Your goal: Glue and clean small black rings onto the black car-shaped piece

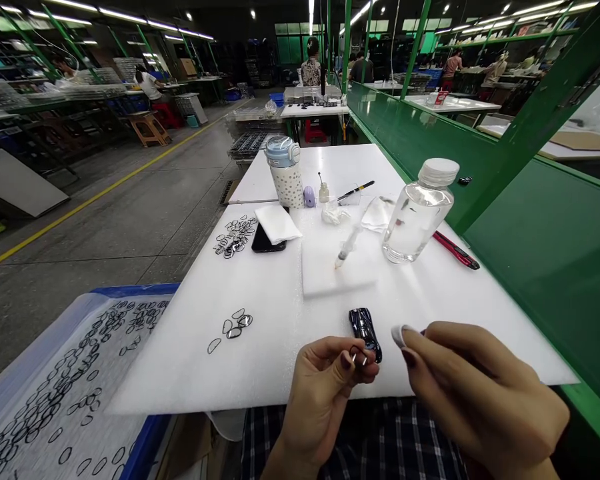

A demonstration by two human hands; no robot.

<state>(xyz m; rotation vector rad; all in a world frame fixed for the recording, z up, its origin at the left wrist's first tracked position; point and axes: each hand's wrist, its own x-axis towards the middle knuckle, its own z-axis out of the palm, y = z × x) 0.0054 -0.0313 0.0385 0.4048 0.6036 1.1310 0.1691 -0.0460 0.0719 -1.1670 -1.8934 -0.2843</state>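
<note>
My left hand (pixel 325 383) is closed in a pinch near the front edge of the table, holding a small dark-rimmed ring (pixel 360 357) between thumb and fingers. To its right, my right hand (pixel 480 380) pinches a small folded white cloth (pixel 399 335) between thumb and forefinger, apart from the ring. Just beyond my left fingertips lies a glossy black object (pixel 363 325), long and rounded; its kind is unclear. Several similar rings (pixel 236 325) lie loose to the left, and a larger heap of rings (pixel 234 237) sits farther back.
A foam pad (pixel 325 283) bears a syringe (pixel 347 248). Behind stand a dotted tumbler (pixel 286 177), a small glass bottle (pixel 323 193) and a large clear bottle (pixel 420 213). A red cutter (pixel 457 251) lies right. A blue-rimmed tray (pixel 135 289) of rings is lower left.
</note>
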